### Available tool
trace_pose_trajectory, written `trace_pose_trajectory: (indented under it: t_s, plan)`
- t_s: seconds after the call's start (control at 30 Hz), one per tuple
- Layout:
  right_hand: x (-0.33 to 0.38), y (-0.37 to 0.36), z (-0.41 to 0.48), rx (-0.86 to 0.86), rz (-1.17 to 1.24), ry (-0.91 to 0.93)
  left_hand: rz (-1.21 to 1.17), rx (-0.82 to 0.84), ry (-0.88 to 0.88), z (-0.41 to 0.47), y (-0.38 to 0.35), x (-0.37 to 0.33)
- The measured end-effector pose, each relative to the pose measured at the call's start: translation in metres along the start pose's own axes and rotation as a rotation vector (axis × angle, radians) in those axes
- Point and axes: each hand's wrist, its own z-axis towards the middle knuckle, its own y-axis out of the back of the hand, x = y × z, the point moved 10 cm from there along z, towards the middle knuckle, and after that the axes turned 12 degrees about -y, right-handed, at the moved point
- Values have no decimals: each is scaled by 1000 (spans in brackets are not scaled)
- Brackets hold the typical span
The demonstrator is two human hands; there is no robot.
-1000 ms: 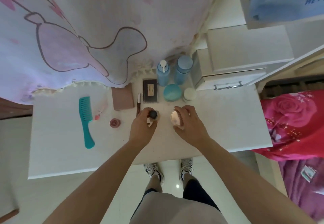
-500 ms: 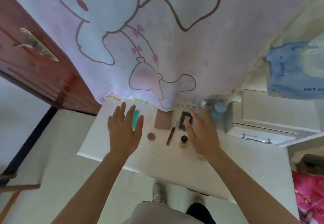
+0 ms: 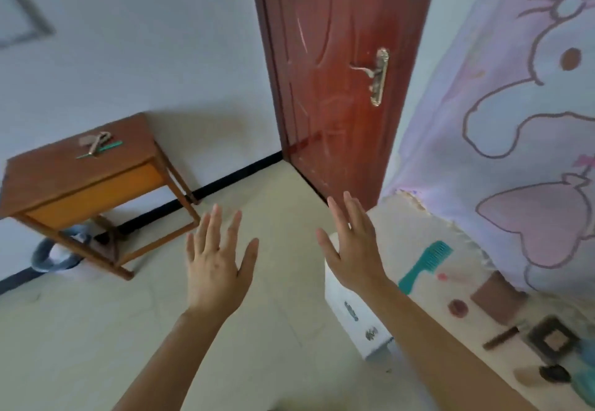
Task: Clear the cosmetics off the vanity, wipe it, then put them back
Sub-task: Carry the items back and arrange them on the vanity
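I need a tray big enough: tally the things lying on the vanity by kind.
Comb: 1
Tube: 1
Pot: 1
Palette: 1
Pencil: 1
Compact: 1
Bottle: 1
Total: 7, not counting teal items cut off at the edge.

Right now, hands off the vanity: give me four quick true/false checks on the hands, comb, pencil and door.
1. The left hand is open, fingers spread, holding nothing. True.
2. The right hand grips the thin brown pencil. False: it is open and empty; the pencil lies on the white vanity.
3. The teal plastic comb lies on the vanity. True.
4. The red-brown wooden door has no handle. False: a brass lever handle is fitted.
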Motion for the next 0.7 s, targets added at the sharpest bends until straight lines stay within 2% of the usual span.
trace_pose_trajectory:
  t_s: [0.17,0.3,0.53,0.7]
  plan:
    - [156,-76,48,67,6,215,59,-108,157,0,62,141]
    - [248,-127,70,111,28,321,106,-170,282,-7,96,232]
    - [340,-216,113,203,38,432,108,-162,399,4,93,345]
    - [386,-292,179,245,47,463,134,-132,421,55,72,425]
